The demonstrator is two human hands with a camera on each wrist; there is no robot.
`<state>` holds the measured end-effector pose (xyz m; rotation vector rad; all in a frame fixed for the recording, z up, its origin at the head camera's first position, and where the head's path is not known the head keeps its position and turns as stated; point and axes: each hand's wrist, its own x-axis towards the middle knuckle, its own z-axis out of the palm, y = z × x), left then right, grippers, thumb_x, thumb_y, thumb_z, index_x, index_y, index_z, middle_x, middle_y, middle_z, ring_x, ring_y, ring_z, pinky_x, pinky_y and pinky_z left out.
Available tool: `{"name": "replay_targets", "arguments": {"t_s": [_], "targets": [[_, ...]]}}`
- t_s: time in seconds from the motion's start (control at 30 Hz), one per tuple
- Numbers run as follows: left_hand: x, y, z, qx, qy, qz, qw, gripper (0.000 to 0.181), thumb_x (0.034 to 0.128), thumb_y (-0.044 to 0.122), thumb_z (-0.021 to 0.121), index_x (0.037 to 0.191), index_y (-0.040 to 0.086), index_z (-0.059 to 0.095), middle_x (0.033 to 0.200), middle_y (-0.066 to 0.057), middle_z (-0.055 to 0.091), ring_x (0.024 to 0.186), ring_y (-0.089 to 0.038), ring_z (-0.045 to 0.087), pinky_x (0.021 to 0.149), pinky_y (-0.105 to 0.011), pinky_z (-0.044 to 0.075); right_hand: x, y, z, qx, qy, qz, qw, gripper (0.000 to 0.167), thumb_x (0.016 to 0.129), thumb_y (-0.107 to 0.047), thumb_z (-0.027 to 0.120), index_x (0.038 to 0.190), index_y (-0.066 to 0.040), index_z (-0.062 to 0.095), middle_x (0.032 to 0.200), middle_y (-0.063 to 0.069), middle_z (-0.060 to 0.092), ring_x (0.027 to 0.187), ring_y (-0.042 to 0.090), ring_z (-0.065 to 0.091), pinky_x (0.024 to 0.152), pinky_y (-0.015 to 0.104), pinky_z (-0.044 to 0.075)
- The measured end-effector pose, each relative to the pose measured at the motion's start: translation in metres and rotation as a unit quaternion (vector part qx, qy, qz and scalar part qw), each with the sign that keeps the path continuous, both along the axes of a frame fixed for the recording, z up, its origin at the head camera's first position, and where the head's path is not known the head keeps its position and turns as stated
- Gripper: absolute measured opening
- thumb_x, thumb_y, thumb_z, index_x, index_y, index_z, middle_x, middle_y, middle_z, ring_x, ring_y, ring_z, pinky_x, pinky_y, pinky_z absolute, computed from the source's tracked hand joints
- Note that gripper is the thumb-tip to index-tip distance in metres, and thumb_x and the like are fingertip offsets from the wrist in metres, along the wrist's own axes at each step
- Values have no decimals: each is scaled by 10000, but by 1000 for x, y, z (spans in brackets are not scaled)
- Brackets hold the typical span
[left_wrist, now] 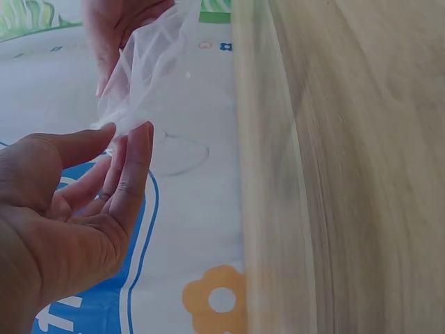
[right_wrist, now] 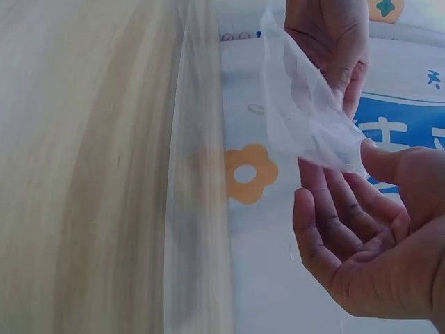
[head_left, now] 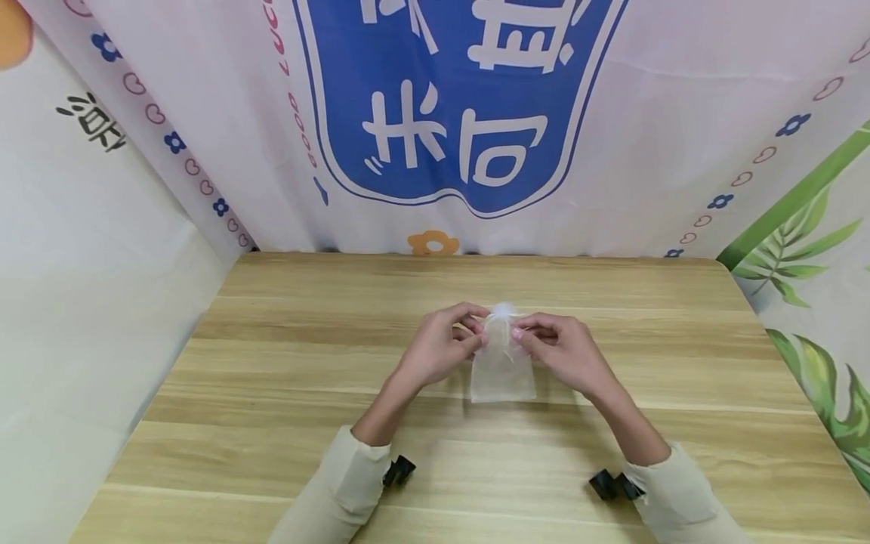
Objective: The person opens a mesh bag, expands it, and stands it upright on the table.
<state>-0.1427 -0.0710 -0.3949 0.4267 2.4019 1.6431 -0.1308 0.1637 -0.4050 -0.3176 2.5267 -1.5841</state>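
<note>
Little sheer bag (head_left: 503, 378) is right between the hands, looks held just over the tabletop (head_left: 272, 393), long axis running front to back with the bunched neck (head_left: 504, 310) at the far end. The left hand (head_left: 440, 346) has fingers pinching its left side near the neck, the right hand (head_left: 564, 349) pinches the right, so neither's really nearer. Pale cord (head_left: 508, 349) is too thin to trace, some fingertips hide behind the bag, and the left wrist view crops its top.
</note>
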Motion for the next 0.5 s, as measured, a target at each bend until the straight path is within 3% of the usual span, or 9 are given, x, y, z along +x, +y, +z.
{"name": "replay_targets", "arguments": {"t_s": [0.2, 0.33, 0.5], "targets": [[10, -6, 2, 408, -126, 206, 9989, 314, 1009, -5, 707, 1297, -7, 583, 1114, -185, 722, 902, -223, 777, 758, -416, 690, 2, -10, 3, -336, -1, -169, 9993, 243, 1037, -201, 739, 1193, -17, 771, 1072, 175, 815, 869, 163, 785, 757, 307, 670], [15, -10, 2, 478, -77, 313, 9983, 236, 1000, 33, 745, 1197, -13, 624, 1111, -185, 723, 891, -214, 774, 768, -459, 687, 4, -15, 4, -612, -94, -232, 9978, 232, 1030, -160, 741, 1189, 7, 755, 1050, 190, 816, 829, 143, 785, 744, 259, 661], [18, -15, 0, 448, -20, 393, 9982, 243, 1008, 97, 758, 1208, -13, 678, 1094, -188, 743, 850, -203, 774, 768, -488, 685, 6, -19, 6, -765, -67, -222, 9968, 212, 1025, -121, 737, 1183, 20, 747, 1006, 179, 811, 796, 102, 768, 720, 252, 651]]}}
